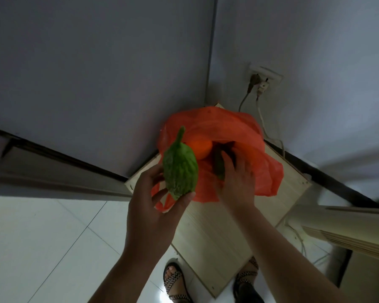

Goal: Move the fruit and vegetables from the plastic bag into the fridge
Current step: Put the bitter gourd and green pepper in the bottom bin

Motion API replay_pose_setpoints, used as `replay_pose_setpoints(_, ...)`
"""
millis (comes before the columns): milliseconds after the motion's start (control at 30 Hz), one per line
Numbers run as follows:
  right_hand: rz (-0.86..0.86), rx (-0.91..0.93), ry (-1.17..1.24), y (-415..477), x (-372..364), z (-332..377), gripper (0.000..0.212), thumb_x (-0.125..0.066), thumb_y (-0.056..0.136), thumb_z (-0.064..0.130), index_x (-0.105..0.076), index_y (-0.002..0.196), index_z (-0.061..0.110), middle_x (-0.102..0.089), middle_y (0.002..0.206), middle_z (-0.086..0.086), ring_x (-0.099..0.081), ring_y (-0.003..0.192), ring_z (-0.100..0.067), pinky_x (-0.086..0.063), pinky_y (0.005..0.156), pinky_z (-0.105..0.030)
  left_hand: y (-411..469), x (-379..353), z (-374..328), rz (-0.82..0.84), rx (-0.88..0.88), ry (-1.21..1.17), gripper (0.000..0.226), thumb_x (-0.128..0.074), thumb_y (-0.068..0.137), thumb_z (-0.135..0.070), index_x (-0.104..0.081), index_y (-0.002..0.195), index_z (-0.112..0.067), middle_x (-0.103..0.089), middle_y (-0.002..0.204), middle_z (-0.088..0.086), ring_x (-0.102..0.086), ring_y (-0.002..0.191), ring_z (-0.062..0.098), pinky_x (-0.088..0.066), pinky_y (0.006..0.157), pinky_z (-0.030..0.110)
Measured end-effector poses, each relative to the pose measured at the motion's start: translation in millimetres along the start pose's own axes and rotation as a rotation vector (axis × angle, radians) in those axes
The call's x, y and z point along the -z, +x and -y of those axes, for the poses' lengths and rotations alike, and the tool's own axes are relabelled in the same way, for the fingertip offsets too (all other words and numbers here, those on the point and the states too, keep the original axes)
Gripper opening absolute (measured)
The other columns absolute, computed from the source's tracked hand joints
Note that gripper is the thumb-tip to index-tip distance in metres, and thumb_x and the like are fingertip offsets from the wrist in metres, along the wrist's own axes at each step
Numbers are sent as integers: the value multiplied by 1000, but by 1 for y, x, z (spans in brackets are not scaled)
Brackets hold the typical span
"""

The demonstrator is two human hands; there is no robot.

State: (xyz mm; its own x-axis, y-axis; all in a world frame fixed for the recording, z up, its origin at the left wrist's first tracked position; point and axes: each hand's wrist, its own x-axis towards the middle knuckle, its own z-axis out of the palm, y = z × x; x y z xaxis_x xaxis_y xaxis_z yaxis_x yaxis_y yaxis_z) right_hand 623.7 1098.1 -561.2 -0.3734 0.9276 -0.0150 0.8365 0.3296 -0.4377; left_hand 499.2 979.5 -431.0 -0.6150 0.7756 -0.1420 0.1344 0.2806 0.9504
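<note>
Gripping bitter gourd [180, 169]: left hand [150, 206] | right hand [237, 182] clasping cucumber [218, 165] in bag [217, 127]

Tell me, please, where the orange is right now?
The orange sits inside the open bag at mid-frame, just behind the gourd in the left hand.

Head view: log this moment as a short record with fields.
surface: pale wooden table in a wall corner
bag: orange plastic bag, open, on the table
left hand: holds a bumpy green gourd beside the bag
right hand: inside the bag, gripping a dark green vegetable
also in bag: orange fruit
fridge: not visible
</note>
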Motion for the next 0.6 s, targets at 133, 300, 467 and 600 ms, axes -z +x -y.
replay_pose_setpoints(133, 12, 11, 6, 5, -5, -5, 63, -69, 77, 21, -44, 135, 11, -42, 137, -22, -42, 123, -45, -41, 95, -57, 4, 3, 0, -7, -6, -14, 55, -77, 59, -26, -52, 105, -41, -61, 105, -29, -56, 102, -10, -46, 74, 4)
replay_pose_setpoints(300, 0, 39, 99, -13, 13, 6, 63, -70, 77, 25, -44, 133, 12, -43, 136, -19, -42, 122, -41, -47, 92, -53, 2, 7, -10, -2, 25, -35, 55, -76, 59, -26, -52, 106, -38, -63, 104, -21, -57, 100, -11, -47, 74, 6)
replay_pose_setpoints(467, 37, 56, 171, -66, 80, 31, 70, -72, 73, 32, -41, 133, 16, -42, 136, -10, -41, 123, -28, -48, 92, -40, -16, 15, -52, 24, 45, -64, 56, -78, 64, -13, -53, 113, -23, -61, 111, -10, -59, 98, -7, -47, 71, 6)
replay_pose_setpoints(600, 27, 52, 248, -95, 147, 51, 73, -78, 67, 28, -45, 130, 11, -47, 130, -9, -44, 118, -25, -45, 94, -35, -37, 23, -89, 52, 44, -46, 55, -80, 65, -11, -51, 103, -39, -60, 111, -6, -62, 98, 3, -50, 75, 14)
